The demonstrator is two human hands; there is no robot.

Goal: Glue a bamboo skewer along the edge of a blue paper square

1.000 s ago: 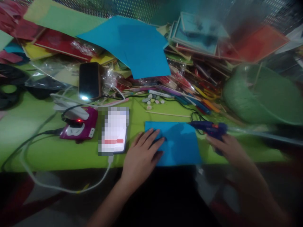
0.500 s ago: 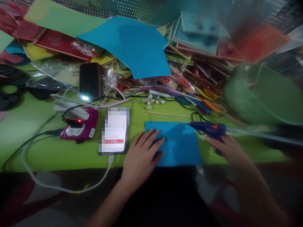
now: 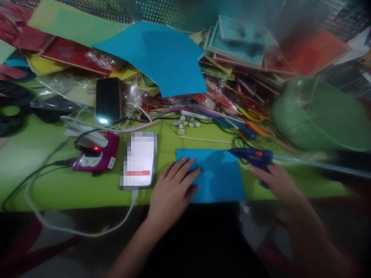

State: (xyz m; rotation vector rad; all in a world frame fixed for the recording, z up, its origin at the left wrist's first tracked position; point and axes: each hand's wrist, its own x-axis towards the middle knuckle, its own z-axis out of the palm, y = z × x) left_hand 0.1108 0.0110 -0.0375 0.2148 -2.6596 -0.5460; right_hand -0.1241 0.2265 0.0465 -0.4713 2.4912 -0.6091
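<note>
A blue rectangular sheet [image 3: 222,179] is best steadied by the left hand's [image 3: 173,186] spread fingers, a navy plastic glue gun [image 3: 255,155] by the right hand's [image 3: 278,181] curled ones.

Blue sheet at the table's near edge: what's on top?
The left hand rests partly on the blue sheet; the glue gun has its tip at the far edge. Whatever the hand covers can't be seen.
</note>
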